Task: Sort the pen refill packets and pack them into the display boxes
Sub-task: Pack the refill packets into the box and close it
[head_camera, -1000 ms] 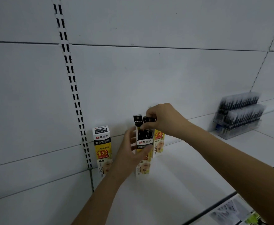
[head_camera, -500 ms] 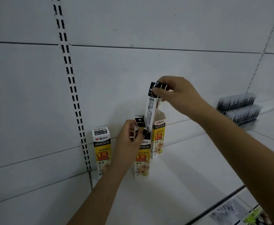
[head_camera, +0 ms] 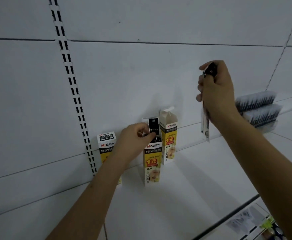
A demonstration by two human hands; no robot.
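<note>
Clear refill packet hanging below right hand grip, fingers curled round its top

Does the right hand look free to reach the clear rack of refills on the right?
Probably not yet: the right hand is gripping a refill packet. The clear rack sits just behind the wrist, with nothing between them.

I see the white shelf carrying three upright display boxes; right of them sits a clear refill tray.
</note>
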